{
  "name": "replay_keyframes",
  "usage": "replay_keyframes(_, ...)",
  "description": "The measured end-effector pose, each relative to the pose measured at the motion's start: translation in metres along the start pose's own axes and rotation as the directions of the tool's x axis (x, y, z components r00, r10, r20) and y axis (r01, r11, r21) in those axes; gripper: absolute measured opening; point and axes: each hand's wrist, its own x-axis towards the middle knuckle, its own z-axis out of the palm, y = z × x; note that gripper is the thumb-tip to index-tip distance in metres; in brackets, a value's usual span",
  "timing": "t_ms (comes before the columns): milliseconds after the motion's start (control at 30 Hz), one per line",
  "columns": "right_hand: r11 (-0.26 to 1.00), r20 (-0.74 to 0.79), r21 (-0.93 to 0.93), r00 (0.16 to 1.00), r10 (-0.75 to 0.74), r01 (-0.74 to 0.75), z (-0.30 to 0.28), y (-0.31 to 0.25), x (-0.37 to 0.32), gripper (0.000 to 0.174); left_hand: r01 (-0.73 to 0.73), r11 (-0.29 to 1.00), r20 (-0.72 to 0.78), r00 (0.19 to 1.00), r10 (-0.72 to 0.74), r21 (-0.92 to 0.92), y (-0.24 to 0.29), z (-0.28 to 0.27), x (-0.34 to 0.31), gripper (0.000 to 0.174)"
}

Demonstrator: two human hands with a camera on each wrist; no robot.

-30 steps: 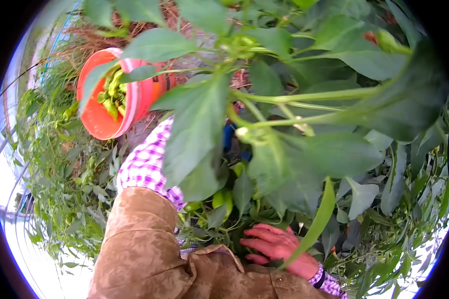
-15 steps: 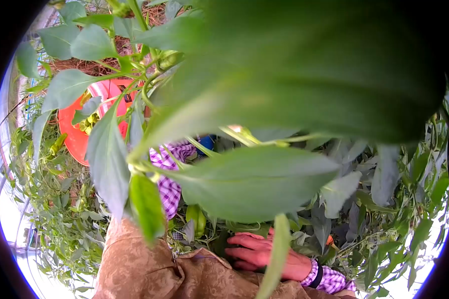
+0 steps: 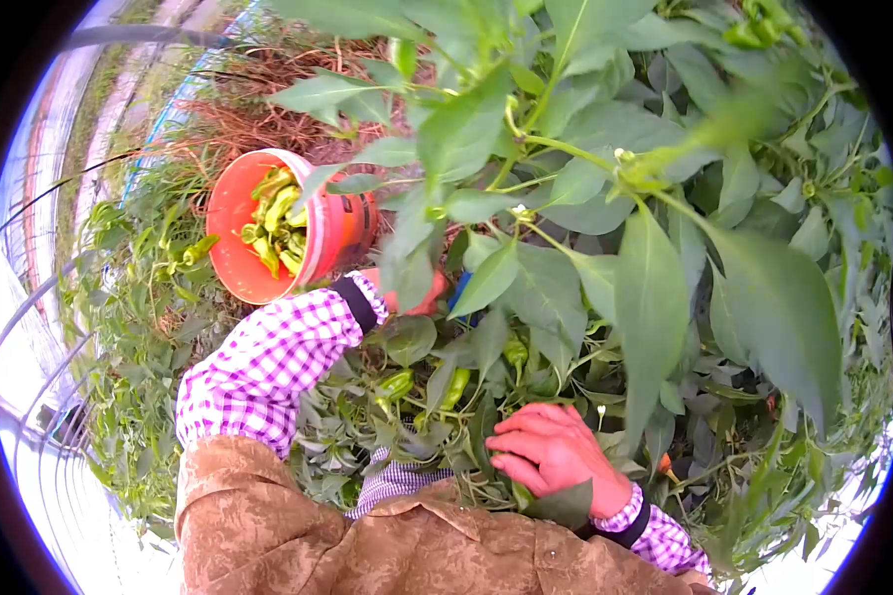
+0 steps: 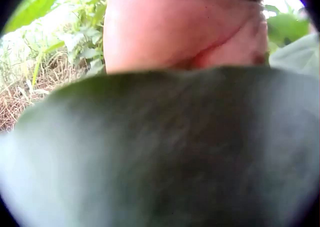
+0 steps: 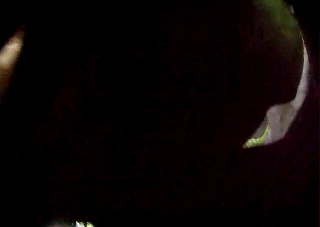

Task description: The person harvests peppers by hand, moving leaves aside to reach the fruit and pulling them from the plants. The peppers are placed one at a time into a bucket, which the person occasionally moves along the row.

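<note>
My left hand (image 3: 422, 295) is by the pepper plants just right of the orange bucket (image 3: 230, 273), its fingers mostly hidden behind leaves. In the left wrist view, a large blurred leaf (image 4: 165, 152) covers the lower half, below the bare skin of the left hand (image 4: 185, 29). Low in the foliage, my right hand (image 3: 561, 451) lies palm down with its fingers loosely extended to the left, over stems and leaves. Green peppers (image 3: 454, 389) hang on the plant just left of it. The right wrist view is almost wholly dark.
Picked green peppers (image 3: 280, 223) lie inside the tipped bucket. Broad leaves (image 3: 655, 288) reach up close to the head camera. A blue object (image 3: 461, 295) shows partly beside the left hand. Dry straw (image 3: 238, 119) covers ground behind the bucket, and an orange-red pepper (image 3: 667, 466) hangs at right.
The large leaf that blocked the head view has moved aside, showing the left sleeve and part of the left hand. The right hand stays low in the foliage.
</note>
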Motion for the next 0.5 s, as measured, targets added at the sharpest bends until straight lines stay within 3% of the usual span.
replay_keyframes(67, 0.998, -0.006, -0.013, 0.998, -0.063, 0.063, -0.014, -0.007, 0.015, 0.019, -0.003, 0.999, -0.025, 1.0, 0.004, 0.038, 0.016, -0.032, -0.006, 0.019)
replay_keyframes(133, 0.992, -0.004, -0.028, 0.992, -0.124, 0.124, -0.022, -0.013, 0.033, 0.017, 0.144, 0.988, -0.004, 0.989, -0.145, -0.063, 0.053, -0.098, -0.009, 0.022)
replay_keyframes(167, 0.984, -0.059, -0.012, 0.983, -0.177, 0.176, 0.009, 0.016, 0.051, 0.016, 0.149, 0.988, -0.083, 0.986, -0.144, 0.048, 0.051, -0.079, -0.01, 0.022)
replay_keyframes(200, 0.98, -0.092, -0.007, 0.976, -0.197, 0.197, 0.017, 0.0, 0.059, 0.016, 0.146, 0.982, -0.174, 0.977, -0.124, 0.123, 0.064, -0.087, -0.025, 0.022)
replay_keyframes(233, 0.968, -0.185, 0.044, 0.954, -0.236, 0.248, 0.02, -0.012, 0.074, 0.016, 0.19, 0.892, -0.318, 0.887, -0.335, -0.411, 0.056, -0.055, -0.02, 0.023)
replay_keyframes(267, 0.958, -0.195, 0.225, 0.972, -0.134, 0.178, 0.01, -0.002, 0.101, 0.02, 0.287, 0.932, -0.196, 0.949, -0.246, 0.222, 0.058, -0.084, -0.013, 0.025)
replay_keyframes(333, 0.956, -0.285, 0.287, 0.958, 0.022, 0.064, 0.005, 0.01, 0.142, 0.026, 0.338, 0.929, -0.162, 0.935, -0.314, 0.152, 0.053, -0.075, -0.011, 0.025)
replay_keyframes(367, 0.965, -0.297, 0.26, 0.953, 0.055, 0.025, 0.004, 0.012, 0.159, 0.029, 0.392, 0.905, -0.272, 0.9, -0.34, 0.166, 0.059, -0.075, -0.015, 0.022)
replay_keyframes(400, 0.972, -0.316, 0.235, 0.946, 0.077, 0.0, 0.004, 0.033, 0.177, 0.031, 0.414, 0.894, -0.282, 0.89, -0.359, 0.169, 0.058, -0.068, -0.01, 0.022)
replay_keyframes(467, 0.966, -0.268, -0.003, 0.93, -0.251, 0.26, 0.002, 0.065, 0.206, 0.036, 0.483, 0.857, -0.282, 0.86, -0.425, 0.183, 0.059, -0.063, -0.011, 0.014)
replay_keyframes(500, 0.968, -0.129, 0.178, 0.979, -0.156, 0.178, 0.008, 0.079, 0.214, 0.036, 0.489, 0.862, -0.296, 0.85, -0.436, 0.131, 0.06, -0.059, -0.01, 0.01)
